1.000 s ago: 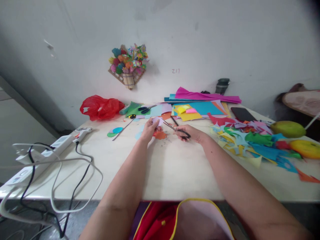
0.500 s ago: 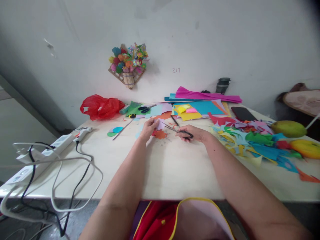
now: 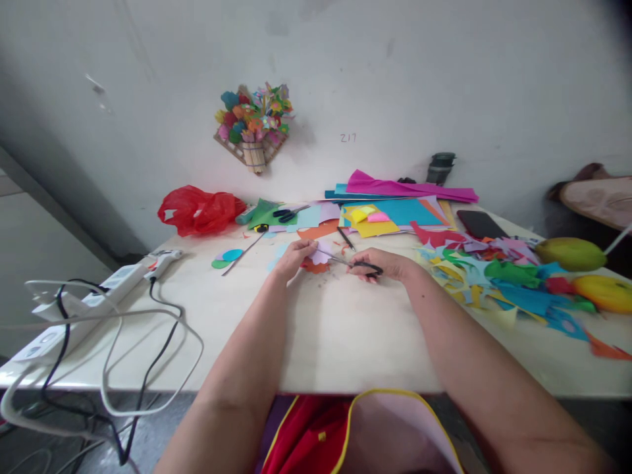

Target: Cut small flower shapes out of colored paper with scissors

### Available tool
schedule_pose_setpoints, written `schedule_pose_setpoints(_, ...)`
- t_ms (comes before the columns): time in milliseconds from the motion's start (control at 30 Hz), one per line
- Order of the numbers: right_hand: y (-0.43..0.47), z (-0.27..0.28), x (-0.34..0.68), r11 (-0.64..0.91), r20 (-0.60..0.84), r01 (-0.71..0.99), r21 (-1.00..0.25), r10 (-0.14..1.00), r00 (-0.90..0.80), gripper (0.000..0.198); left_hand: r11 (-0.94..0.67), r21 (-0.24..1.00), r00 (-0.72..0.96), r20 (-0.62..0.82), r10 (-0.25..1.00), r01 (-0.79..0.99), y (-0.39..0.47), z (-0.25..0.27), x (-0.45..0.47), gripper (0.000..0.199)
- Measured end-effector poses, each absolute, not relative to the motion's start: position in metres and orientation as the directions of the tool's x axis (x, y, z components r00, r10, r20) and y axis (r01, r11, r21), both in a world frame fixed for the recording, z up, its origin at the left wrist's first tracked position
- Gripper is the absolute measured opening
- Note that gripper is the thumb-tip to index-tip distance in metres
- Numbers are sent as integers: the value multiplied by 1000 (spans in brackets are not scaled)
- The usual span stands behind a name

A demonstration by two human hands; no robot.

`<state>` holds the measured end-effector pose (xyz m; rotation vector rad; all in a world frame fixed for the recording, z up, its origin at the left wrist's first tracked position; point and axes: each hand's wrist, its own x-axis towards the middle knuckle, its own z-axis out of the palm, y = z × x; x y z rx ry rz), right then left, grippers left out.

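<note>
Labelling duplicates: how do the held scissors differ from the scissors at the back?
The held scissors are gripped in the right hand; the back scissors lie partly over green paper. The held scissors' blades point left, toward the lilac paper; the back scissors' blades point right. Shared: dark handles, grey blades.

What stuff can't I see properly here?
All in the head view:
Part of the lilac scalloped paper piece: covered by the left hand.
Tips of the black-handled metal scissors: too small and blurred.
Inside the crumpled red plastic bag: hidden by its folds.
Far end of the yellow oval fruit: cut off by the right edge.
</note>
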<state>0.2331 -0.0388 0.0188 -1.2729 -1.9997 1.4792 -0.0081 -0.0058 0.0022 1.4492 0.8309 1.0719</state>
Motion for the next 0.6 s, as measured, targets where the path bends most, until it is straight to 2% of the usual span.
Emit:
schedule_pose_setpoints(400,-38,17,232,59,-232,450,-891,793,-564,27,-123,986,360,156,920,-114,-3,-1,-7,36)
schedule_pose_setpoints(600,-40,19,230,64,-236,453,-889,785,-573,27,-46,985,367,105,924,-167,-5,1,-7,36)
